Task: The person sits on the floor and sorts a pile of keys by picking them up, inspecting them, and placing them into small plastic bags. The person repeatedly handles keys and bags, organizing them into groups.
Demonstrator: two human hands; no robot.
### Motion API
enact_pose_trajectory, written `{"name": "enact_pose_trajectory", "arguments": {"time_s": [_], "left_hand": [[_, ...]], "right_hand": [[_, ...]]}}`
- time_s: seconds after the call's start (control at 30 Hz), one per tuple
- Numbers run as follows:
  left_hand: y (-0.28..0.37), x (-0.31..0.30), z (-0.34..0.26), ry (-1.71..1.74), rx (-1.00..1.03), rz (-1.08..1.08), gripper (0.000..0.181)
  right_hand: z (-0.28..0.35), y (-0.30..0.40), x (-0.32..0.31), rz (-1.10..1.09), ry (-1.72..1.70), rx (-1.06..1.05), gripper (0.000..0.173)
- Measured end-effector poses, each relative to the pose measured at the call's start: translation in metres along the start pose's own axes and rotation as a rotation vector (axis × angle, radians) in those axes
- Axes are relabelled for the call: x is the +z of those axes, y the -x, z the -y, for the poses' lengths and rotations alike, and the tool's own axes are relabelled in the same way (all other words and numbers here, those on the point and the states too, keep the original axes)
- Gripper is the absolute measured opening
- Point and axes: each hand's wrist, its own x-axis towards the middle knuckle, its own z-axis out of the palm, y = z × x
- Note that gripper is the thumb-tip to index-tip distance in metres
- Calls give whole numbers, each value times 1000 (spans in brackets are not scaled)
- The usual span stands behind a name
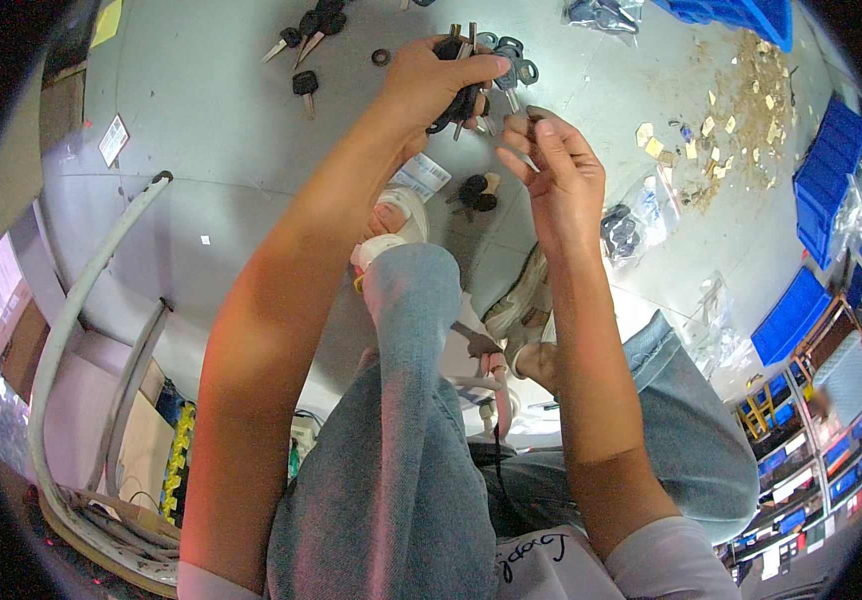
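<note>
My left hand [417,84] grips a bunch of black-headed keys [467,105], their metal blades sticking out above and below the fingers. Several grey-headed keys [527,73] fan out at its thumb tip, one blade pointing down. Just below that blade is my right hand [569,161], thumb and fingertips close together; whether something small is between them is not clear. Under the hands, more black-headed keys [473,193] lie on the grey floor [251,142], near a white printed label [422,177]. To the left are a single black-headed key [304,85], a small dark ring [380,57] and a key cluster [326,22].
Clear plastic bags [652,206] with dark contents lie at right. Beyond them, pale scraps [708,126] are scattered over brown debris. Blue plastic bins [825,180] line the right side, with shelving [813,442] behind. A bent metal tube frame [93,274] stands at left.
</note>
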Motion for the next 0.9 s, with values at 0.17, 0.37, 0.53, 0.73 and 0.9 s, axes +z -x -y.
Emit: {"name": "enact_pose_trajectory", "arguments": {"time_s": [0.17,0.37,0.53,0.73,0.9], "left_hand": [[5,0,-4,-50,-57,22,21],[4,-30,14,205,-56,88,18],[7,-55,10,227,-112,62,26],[0,-49,3,353,-2,251,30],[-4,-41,-3,404,33,343,34]], "right_hand": [[-8,-8,5,25,105,-20,17],[-28,-6,26,85,106,93,13],[-47,-34,6,-50,323,-24,9],[-50,-67,10,-224,804,-367,23],[-52,-70,30,-329,1064,-495,33]]}}
